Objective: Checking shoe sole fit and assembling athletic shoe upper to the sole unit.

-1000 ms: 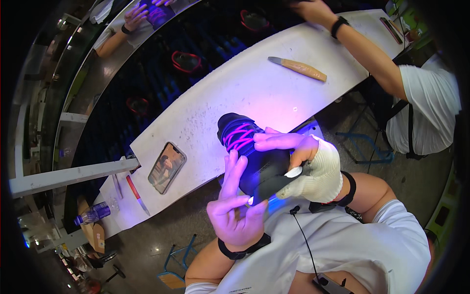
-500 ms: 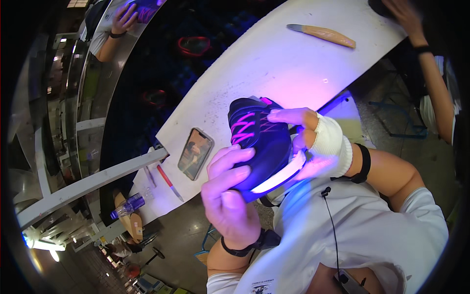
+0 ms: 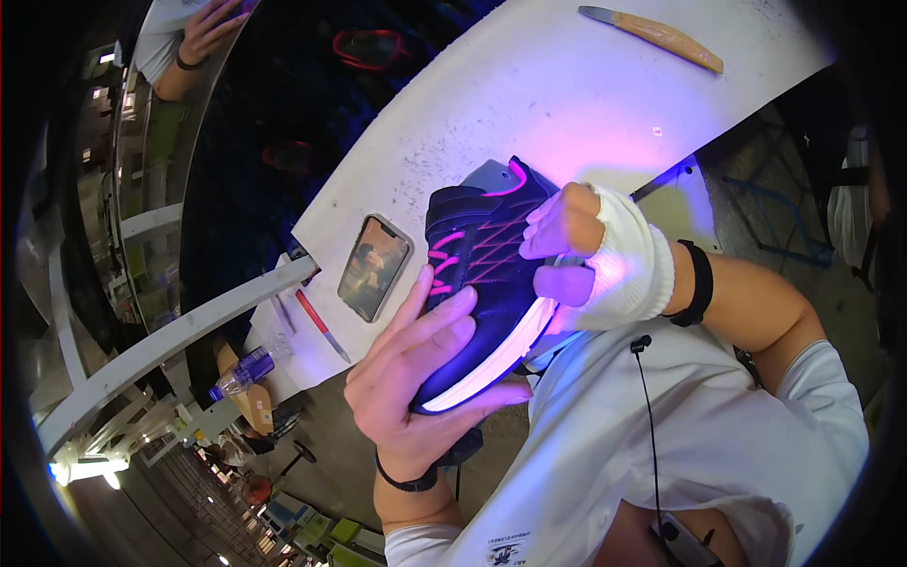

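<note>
Head view — left hand [image 3: 416, 378] and right hand [image 3: 595, 260], fingers clasping dark sneaker [image 3: 477, 274]

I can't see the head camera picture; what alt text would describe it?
A person holds a dark sneaker with pink laces in both hands: the bare left hand grips its toe, the white-gloved right hand its side. Beyond it, a white table carries a phone and a wooden-handled knife.

On the white tabletop [image 3: 529, 104] we see a smartphone [image 3: 374, 267] lying near its edge, a red pen [image 3: 322, 324] beside it, and a wooden-handled knife [image 3: 654, 36] far off.
</note>
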The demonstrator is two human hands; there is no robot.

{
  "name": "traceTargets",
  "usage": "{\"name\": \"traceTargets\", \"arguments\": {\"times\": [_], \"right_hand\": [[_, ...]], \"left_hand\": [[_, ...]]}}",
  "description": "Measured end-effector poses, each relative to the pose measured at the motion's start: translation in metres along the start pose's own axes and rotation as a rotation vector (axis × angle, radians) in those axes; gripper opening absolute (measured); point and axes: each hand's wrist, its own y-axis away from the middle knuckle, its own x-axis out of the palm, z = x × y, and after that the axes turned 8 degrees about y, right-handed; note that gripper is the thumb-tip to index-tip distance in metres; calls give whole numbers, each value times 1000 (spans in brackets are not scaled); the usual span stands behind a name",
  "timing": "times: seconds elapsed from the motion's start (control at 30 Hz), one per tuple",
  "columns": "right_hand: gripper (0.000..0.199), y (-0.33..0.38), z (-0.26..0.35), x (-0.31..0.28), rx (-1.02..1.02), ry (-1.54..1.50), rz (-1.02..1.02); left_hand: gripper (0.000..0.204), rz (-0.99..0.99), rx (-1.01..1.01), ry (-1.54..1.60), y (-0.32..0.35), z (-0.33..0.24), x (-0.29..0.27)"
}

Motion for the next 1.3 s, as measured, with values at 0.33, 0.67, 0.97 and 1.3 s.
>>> {"name": "traceTargets", "arguments": {"times": [0.33,0.67,0.97,1.3], "right_hand": [[55,17,-18,19,168,13,106],[44,19,10,47,250,82,194],[26,39,6,38,60,192,117],[76,-41,31,-121,402,-179,298]], "left_hand": [[48,-44,52,130,27,32,-13],[100,204,-716,-209,22,29,-2],[93,211,-480,-67,19,16,-25],[71,-113,141,31,17,40,117]]}}
